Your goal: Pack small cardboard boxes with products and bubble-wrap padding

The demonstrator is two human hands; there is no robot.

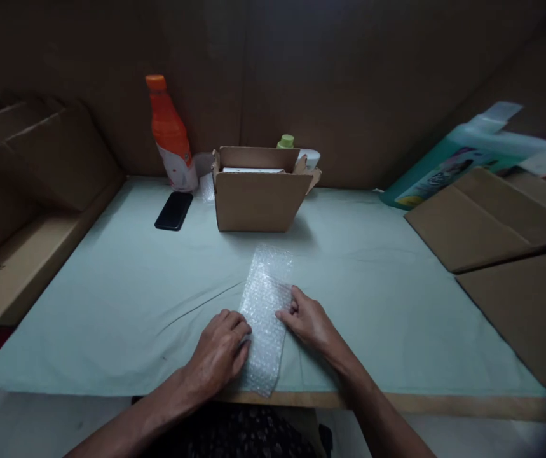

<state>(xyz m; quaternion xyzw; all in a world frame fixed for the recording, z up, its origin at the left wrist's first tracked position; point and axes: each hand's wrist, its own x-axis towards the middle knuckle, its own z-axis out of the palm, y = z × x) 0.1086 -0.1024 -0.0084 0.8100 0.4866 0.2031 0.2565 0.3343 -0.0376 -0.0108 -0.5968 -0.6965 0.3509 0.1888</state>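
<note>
A long strip of clear bubble wrap (264,305) lies lengthwise on the pale green cloth, reaching down to the table's front edge. My left hand (222,346) has its fingers curled around the strip's left edge. On the opposite side, my right hand (307,318) pinches the right edge between thumb and fingers. Whether anything is wrapped inside the strip I cannot tell. Just beyond the strip's far end stands an open cardboard box (258,200) with a white item (253,170) showing at its top.
A black phone (174,211) lies near an orange-capped bottle (170,137) at the back left. Behind the box a green cap (286,141) shows. At right, a teal jug (463,156) leans behind flattened cardboard (492,222). A larger cardboard box (25,254) fills the left side.
</note>
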